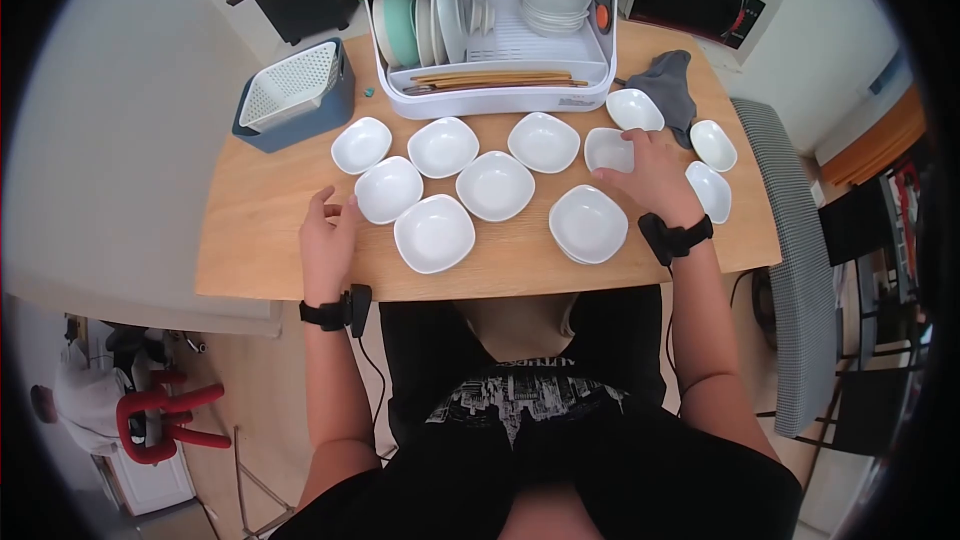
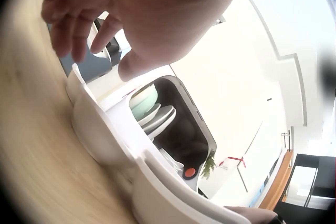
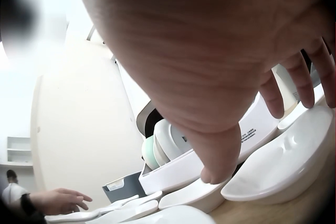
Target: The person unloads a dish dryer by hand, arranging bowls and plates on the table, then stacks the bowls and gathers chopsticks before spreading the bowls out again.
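Several white, rounded-square bowls are spread over the wooden table. My left hand [image 1: 328, 245] is at the table's left front, fingers loosely bent and holding nothing, beside a bowl [image 1: 389, 190]; in the left wrist view the hand [image 2: 142, 19] hangs above bowl rims. My right hand [image 1: 660, 178] reaches over the right edge of another bowl [image 1: 606, 152], its thumb by the near rim and fingers by the far one. Its fingers look extended in the right wrist view, where the hand [image 3: 210, 61] is large; whether they touch the bowl is unclear.
A white dish rack [image 1: 490, 98] with plates, bowls and chopsticks stands at the back. Left of it is a blue basket [image 1: 343, 100] with a white one inside. A grey cloth [image 1: 668, 90] lies behind the right-hand bowls. A stacked bowl [image 1: 588, 224] sits near the front edge.
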